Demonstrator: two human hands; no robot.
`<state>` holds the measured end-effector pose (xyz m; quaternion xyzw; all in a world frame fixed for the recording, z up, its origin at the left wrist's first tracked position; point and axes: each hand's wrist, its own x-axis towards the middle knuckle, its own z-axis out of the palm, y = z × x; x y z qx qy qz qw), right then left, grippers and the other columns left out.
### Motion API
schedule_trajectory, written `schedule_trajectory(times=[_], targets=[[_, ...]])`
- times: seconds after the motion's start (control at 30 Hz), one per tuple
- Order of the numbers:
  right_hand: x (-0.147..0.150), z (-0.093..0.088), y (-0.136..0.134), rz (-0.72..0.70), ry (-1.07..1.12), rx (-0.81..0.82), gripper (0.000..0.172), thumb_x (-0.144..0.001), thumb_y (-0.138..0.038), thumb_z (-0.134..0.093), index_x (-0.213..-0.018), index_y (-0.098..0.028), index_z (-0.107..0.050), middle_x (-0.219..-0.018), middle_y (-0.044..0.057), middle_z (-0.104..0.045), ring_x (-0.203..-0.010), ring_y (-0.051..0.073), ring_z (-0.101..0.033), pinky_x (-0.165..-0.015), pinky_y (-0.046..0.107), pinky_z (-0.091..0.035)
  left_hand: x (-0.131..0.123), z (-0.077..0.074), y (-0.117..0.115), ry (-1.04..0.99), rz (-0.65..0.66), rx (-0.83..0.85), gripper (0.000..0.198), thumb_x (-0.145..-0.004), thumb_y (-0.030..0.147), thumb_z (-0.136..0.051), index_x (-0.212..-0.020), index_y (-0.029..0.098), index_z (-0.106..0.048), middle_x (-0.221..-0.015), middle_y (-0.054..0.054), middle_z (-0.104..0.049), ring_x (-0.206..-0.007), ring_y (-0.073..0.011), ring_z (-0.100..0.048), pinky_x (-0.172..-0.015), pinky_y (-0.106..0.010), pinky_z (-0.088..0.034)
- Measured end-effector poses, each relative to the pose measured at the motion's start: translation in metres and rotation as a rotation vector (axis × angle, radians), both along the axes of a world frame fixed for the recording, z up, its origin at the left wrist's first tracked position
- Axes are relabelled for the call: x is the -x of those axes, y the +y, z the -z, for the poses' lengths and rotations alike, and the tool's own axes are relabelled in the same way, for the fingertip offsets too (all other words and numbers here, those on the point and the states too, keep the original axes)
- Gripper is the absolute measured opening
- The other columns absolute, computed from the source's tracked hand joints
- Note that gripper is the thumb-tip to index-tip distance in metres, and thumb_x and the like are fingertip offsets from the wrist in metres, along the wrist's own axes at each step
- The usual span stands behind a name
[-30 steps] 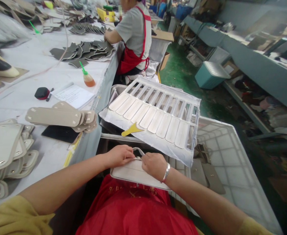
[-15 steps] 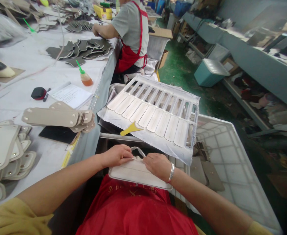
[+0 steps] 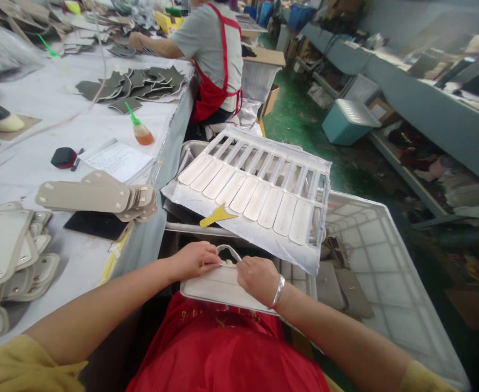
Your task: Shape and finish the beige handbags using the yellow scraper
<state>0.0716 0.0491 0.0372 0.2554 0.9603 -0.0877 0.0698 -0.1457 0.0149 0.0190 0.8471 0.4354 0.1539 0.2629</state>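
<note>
A flat beige leather panel with a small strap loop at its far edge rests over my red apron. My left hand is closed, pinching the panel's upper edge beside the loop. My right hand, a silver bracelet on its wrist, is closed too, gripping the same edge on the other side of the loop. Just beyond them a white sheet carries a row of several pale leather strips and a yellow scraper.
On the table to my left lie stacks of beige leather pieces, a paper sheet, a glue bottle and dark cut pieces. A person in a red apron works farther along. A white crate stands at my right.
My hands stay pinched on the panel's edge, shifting only slightly. The person ahead has reached an arm farther left along the table.
</note>
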Motion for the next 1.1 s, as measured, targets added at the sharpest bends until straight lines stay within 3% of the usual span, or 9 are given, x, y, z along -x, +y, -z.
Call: schedule_trajectory(times=[0.13, 0.27, 0.4, 0.57, 0.7, 0.87, 1.1], targets=[[-0.012, 0.001, 0.009, 0.031, 0.176, 0.145, 0.027, -0.088, -0.024, -0.040, -0.084, -0.014, -0.064, -0.079, 0.008, -0.062, -0.076, 0.016, -0.056, -0.070, 0.027, -0.041, 0.010, -0.002, -0.002, 0.012, 0.019, 0.011, 0.024, -0.088, 0.029, -0.046, -0.099, 0.022, -0.067, -0.091, -0.004, -0.065, -0.084, -0.0145, -0.055, -0.075, -0.023, -0.041], [-0.022, 0.006, 0.025, 0.201, 0.341, 0.589, 0.027, -0.087, -0.029, -0.043, -0.090, -0.017, -0.067, -0.086, 0.005, -0.063, -0.080, 0.014, -0.056, -0.074, 0.024, -0.041, 0.024, -0.006, -0.002, -0.043, 0.012, 0.122, 0.022, -0.086, 0.027, -0.050, -0.100, 0.022, -0.066, -0.093, -0.003, -0.065, -0.085, -0.0132, -0.057, -0.078, -0.021, -0.041], [-0.022, 0.017, 0.042, 0.463, 0.315, 1.020, 0.028, -0.080, -0.035, -0.052, -0.089, -0.015, -0.068, -0.079, 0.002, -0.063, -0.071, 0.012, -0.054, -0.065, 0.023, -0.040, 0.022, -0.012, 0.001, -0.056, -0.011, 0.193, 0.029, -0.080, 0.015, -0.051, -0.105, 0.021, -0.064, -0.092, -0.002, -0.061, -0.083, -0.0124, -0.057, -0.076, -0.020, -0.042], [-0.017, 0.028, 0.054, 0.571, 0.258, 1.343, 0.025, -0.069, -0.035, -0.062, -0.084, -0.016, -0.068, -0.053, -0.006, -0.048, -0.051, 0.007, -0.036, -0.049, 0.021, -0.026, -0.004, -0.013, 0.015, -0.050, 0.077, 0.179, 0.032, -0.076, 0.014, -0.053, -0.105, 0.023, -0.065, -0.091, -0.002, -0.059, -0.081, -0.0126, -0.057, -0.074, -0.020, -0.043], [-0.015, 0.031, 0.056, 0.586, 0.252, 1.425, 0.026, -0.066, -0.037, -0.066, -0.081, -0.016, -0.067, -0.056, -0.006, -0.050, -0.051, 0.006, -0.035, -0.048, 0.021, -0.024, -0.017, -0.008, 0.023, -0.002, 0.178, 0.102, 0.026, -0.079, 0.019, -0.053, -0.102, 0.023, -0.066, -0.087, -0.002, -0.062, -0.078, -0.0138, -0.058, -0.072, -0.022, -0.042], [-0.011, 0.034, 0.053, 0.622, 0.265, 1.511, 0.027, -0.063, -0.037, -0.070, -0.076, -0.014, -0.063, -0.059, -0.006, -0.052, -0.054, 0.006, -0.038, -0.051, 0.020, -0.028, -0.019, -0.010, 0.015, 0.175, 0.243, -0.109, 0.023, -0.080, 0.017, -0.051, -0.098, 0.022, -0.064, -0.083, -0.004, -0.062, -0.076, -0.0168, -0.052, -0.068, -0.026, -0.040], [-0.005, 0.035, 0.052, 0.503, 0.250, 1.439, 0.026, -0.061, -0.035, -0.071, -0.073, -0.014, -0.059, -0.063, -0.006, -0.051, -0.062, 0.008, -0.043, -0.062, 0.022, -0.034, -0.018, -0.015, 0.006, 0.325, 0.337, -0.286, 0.026, -0.082, 0.016, -0.048, -0.107, 0.016, -0.057, -0.085, -0.006, -0.062, -0.073, -0.0189, -0.047, -0.067, -0.031, -0.039]])
